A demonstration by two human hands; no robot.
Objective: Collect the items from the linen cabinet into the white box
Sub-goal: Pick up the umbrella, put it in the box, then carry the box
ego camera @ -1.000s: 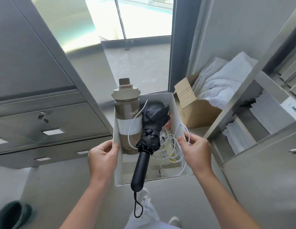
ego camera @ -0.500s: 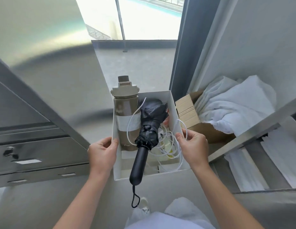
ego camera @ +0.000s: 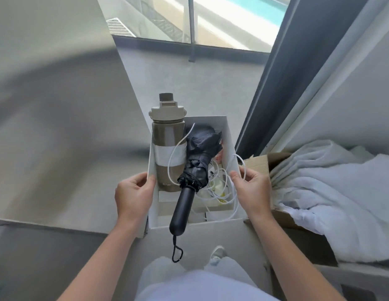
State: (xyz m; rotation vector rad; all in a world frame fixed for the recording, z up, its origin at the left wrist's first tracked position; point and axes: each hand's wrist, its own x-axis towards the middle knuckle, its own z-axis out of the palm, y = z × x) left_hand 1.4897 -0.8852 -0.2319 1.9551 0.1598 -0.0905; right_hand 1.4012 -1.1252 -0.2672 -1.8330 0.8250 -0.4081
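Folded umbrella (ego camera: pixel 198 161) lengthwise in white box (ego camera: pixel 229 137), handle past the near rim.

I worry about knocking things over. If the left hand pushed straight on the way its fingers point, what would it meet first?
The left hand grips the white box by its left wall; just inside lies the brown bottle, probably met first, though depth is unclear.

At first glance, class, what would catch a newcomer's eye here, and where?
Mid-frame, the left hand and right hand grip a white box by its sides. Inside, a brown bottle lies left; a folded black umbrella pokes its handle over the near edge. White towels fill a cardboard box at right.
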